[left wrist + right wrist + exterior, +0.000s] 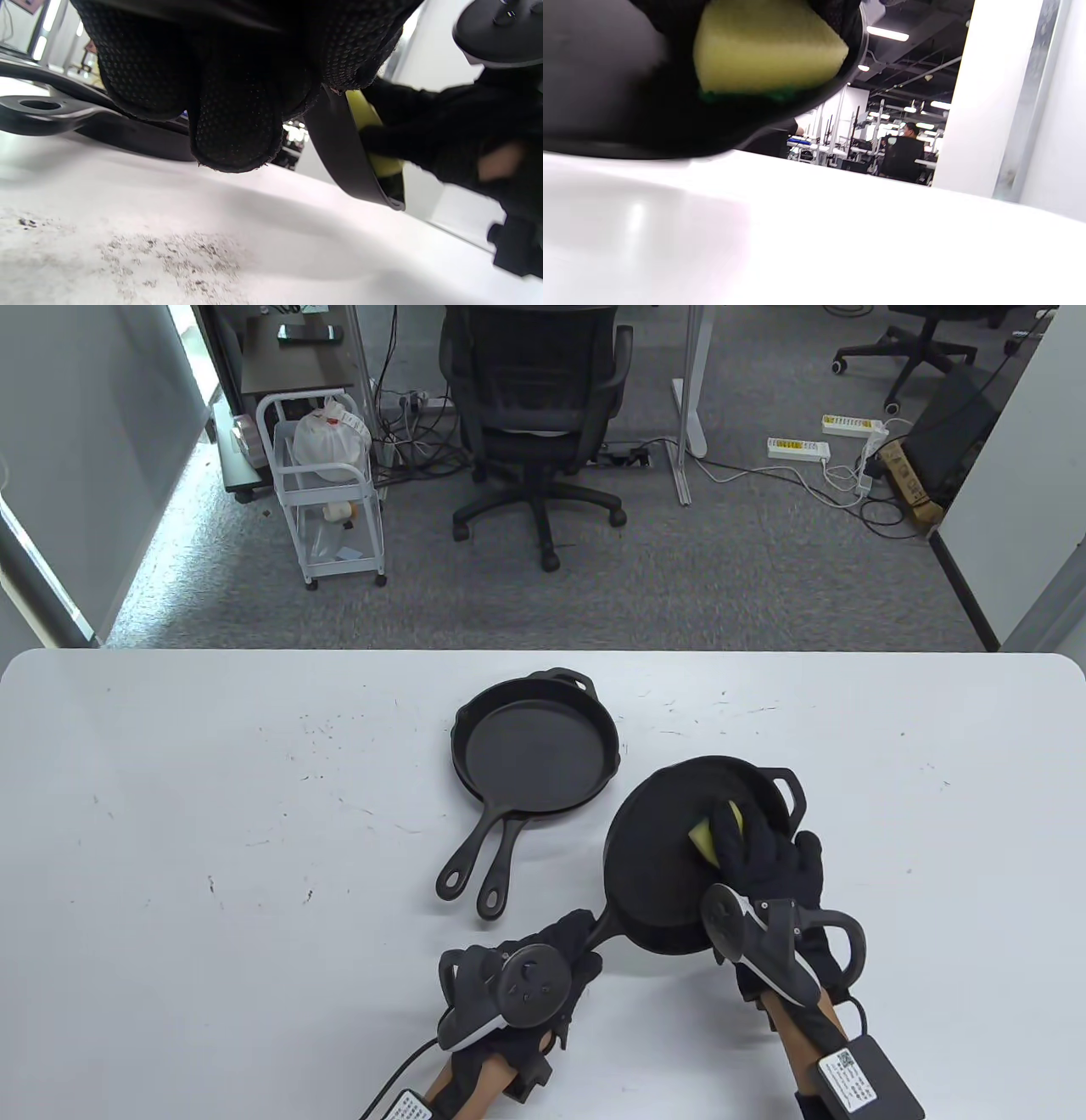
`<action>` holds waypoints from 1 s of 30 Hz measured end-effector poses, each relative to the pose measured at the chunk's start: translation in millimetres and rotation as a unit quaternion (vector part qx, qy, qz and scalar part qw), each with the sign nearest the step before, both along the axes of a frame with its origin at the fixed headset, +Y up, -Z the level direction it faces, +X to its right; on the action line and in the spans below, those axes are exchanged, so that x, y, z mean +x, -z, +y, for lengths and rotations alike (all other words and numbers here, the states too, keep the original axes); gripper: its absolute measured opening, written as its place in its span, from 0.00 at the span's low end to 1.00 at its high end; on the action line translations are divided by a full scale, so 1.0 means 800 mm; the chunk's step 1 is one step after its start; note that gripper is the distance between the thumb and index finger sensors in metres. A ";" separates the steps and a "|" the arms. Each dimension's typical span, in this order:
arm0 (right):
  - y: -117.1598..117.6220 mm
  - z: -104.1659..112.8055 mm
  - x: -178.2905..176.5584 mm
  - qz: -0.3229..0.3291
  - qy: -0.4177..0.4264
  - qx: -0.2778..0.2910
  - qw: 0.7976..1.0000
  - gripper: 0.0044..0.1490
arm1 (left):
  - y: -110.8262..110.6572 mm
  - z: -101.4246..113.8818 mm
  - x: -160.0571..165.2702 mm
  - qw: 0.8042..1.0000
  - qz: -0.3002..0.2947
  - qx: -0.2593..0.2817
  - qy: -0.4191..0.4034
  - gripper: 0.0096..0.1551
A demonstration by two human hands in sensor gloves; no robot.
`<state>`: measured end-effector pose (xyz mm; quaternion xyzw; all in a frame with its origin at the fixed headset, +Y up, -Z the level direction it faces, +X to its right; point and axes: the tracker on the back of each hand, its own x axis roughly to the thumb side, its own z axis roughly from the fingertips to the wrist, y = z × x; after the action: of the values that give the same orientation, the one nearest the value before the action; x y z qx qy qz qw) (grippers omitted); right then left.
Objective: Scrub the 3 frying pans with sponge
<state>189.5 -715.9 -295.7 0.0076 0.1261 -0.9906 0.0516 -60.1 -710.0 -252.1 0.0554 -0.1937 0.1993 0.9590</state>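
Note:
A black frying pan (657,848) is tilted up off the white table (212,780), its far rim raised. My left hand (551,954) grips its handle at the near end. My right hand (755,848) reaches inside the pan and holds a yellow sponge (706,838) with a green underside against the pan's inner surface. The sponge (768,46) fills the top of the right wrist view, and the sponge (369,127) shows past the pan's rim (339,148) in the left wrist view. Two more black pans (534,746) lie stacked at the table's middle, handles pointing towards me.
The stacked pans' handles (475,865) end just left of my left hand. Scuffed white tabletop stretches to the left and right. Beyond the far edge stand an office chair (534,415) and a white trolley (327,483) on grey carpet.

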 end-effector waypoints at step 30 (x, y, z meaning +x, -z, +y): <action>-0.054 0.013 0.015 0.069 0.075 0.095 0.990 0.48 | 0.019 -0.006 -0.077 0.976 0.195 -0.020 -0.090 0.33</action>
<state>201.7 -705.4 -252.3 -0.0466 0.2222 -0.9733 -0.0326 -122.0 -714.8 -267.6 0.0916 0.0066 0.2741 0.9573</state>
